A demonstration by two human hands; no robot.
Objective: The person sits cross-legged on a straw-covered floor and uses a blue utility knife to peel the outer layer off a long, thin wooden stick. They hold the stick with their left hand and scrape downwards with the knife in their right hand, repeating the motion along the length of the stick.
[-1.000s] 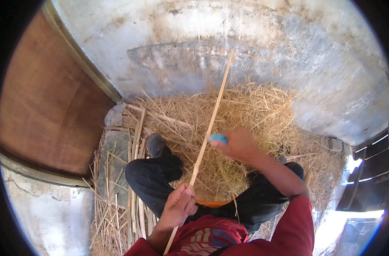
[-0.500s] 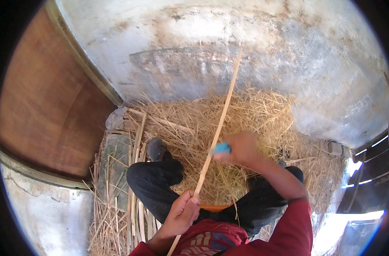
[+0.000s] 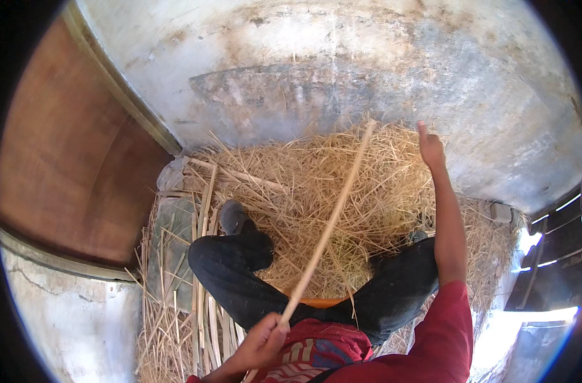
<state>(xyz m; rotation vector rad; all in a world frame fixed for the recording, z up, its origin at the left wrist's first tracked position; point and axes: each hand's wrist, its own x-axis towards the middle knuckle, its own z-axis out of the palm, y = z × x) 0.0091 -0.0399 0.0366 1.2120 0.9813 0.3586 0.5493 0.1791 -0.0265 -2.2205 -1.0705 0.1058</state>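
A long, pale bamboo strip (image 3: 334, 220) slants from my lap up to the far right, its tip above the straw. Its lower part is gripped by my left hand (image 3: 264, 341), the thumb lying along it. My right hand (image 3: 433, 148) is stretched far forward and to the right, apart from the strip, near the base of the wall. One digit points upward while the other fingers look curled. Whatever they hold is hidden in this view; the blue tool seen earlier does not show.
Straw and shavings (image 3: 291, 159) cover the ground around my crossed legs (image 3: 233, 274). Several split strips (image 3: 205, 319) lie at my left on a grey slab (image 3: 169, 242). A stained wall (image 3: 272, 89) stands ahead, a brown panel (image 3: 80, 147) at left.
My right hand has swept forward and right, away from the strip, and the blue tool has gone from sight. The strip's far end has dropped lower and nearer; my left hand has drawn back slightly.
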